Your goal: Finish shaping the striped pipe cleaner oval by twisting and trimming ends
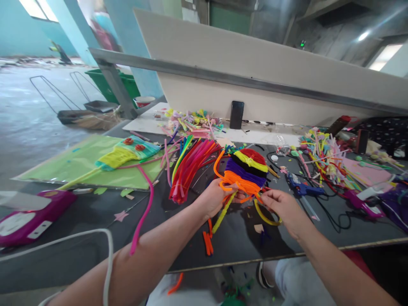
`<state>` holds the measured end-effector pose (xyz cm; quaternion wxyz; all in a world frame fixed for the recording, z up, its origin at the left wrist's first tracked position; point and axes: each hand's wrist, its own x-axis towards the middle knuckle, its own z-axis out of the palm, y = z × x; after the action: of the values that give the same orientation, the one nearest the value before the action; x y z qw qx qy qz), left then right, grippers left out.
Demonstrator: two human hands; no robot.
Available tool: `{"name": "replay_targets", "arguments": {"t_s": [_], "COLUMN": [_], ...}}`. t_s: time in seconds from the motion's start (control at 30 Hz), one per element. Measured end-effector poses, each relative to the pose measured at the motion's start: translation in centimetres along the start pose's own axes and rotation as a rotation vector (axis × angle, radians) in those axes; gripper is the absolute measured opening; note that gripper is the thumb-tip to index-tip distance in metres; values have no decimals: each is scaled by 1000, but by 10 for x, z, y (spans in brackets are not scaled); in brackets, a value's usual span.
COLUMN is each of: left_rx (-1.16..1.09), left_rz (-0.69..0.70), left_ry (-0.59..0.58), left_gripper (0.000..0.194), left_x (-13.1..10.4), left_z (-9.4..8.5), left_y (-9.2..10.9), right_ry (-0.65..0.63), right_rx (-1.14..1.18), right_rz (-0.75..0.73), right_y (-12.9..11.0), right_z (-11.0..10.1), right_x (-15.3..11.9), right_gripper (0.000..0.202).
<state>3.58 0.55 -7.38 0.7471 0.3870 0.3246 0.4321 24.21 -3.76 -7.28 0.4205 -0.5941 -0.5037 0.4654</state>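
Between my hands is a striped pipe-cleaner figure (245, 170), banded red, yellow, black, purple and orange. My left hand (219, 196) closes round its lower left side, where orange pipe-cleaner loops stick out. On the lower right, the fingers of my right hand (277, 204) pinch an orange pipe-cleaner end near the orange band. A yellow pipe cleaner (267, 216) curves below the right hand. Another, twisted yellow piece (225, 212) hangs down beside the left hand. Short orange pieces (208, 243) lie on the table below.
A bundle of red and pink pipe cleaners (191, 170) lies left of the figure. A blue glue gun (304, 185) with cables is to the right. A yellow and teal piece (127, 153) rests on a green sheet (79, 165). A phone (236, 114) leans against the back panel.
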Motion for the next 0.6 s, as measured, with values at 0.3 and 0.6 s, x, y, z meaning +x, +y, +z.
{"name": "replay_targets", "arguments": {"t_s": [0.3,0.6], "left_rx": [37,26], "left_rz": [-32,-54], "left_ry": [13,-6], "left_gripper": [17,14], "left_x": [-1,0], "left_z": [4,1], "left_y": [-3,-4], "right_ry": [65,-78], "right_rx": [-129,446], "right_rz": [-73,257], "right_y": [-1,2], "right_z": [7,17], "right_x": [8,4], "right_gripper": [17,23]}}
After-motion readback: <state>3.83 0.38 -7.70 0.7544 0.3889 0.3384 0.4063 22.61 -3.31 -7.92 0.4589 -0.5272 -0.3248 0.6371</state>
